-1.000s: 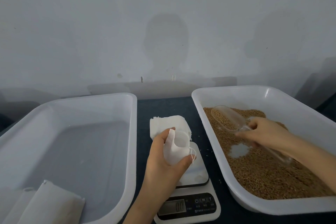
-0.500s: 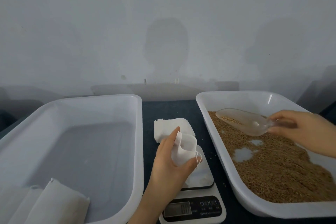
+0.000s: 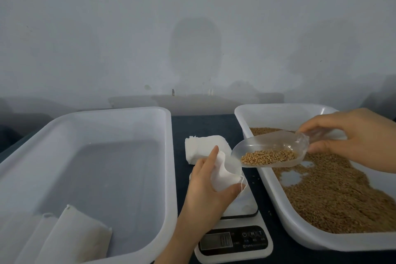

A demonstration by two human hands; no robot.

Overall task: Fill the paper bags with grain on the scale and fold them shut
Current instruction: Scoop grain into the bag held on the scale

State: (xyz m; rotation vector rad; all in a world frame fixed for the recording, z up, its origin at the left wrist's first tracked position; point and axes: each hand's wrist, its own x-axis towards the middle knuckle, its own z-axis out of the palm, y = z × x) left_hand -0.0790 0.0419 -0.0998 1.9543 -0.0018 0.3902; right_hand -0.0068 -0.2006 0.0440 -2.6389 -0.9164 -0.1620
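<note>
My left hand (image 3: 205,191) grips a small white bag (image 3: 225,174) with its mouth open, held just above the plate of the white digital scale (image 3: 246,206). My right hand (image 3: 351,137) holds the handle of a clear plastic scoop (image 3: 272,152) carrying a small heap of brown grain. The scoop's lip hangs right at the bag's mouth, over the edge of the white grain tray (image 3: 278,206). Brown grain (image 3: 334,195) covers most of that tray's floor, with a few bare patches.
A stack of empty white bags (image 3: 203,146) lies on the dark table behind the scale. A large white tray (image 3: 169,156) on the left holds several filled, folded bags (image 3: 81,236) in its near corner. A grey wall stands close behind.
My right hand lifted the scoop with grain out of the tray and carried it left to the bag's mouth. My left hand kept the bag over the scale.
</note>
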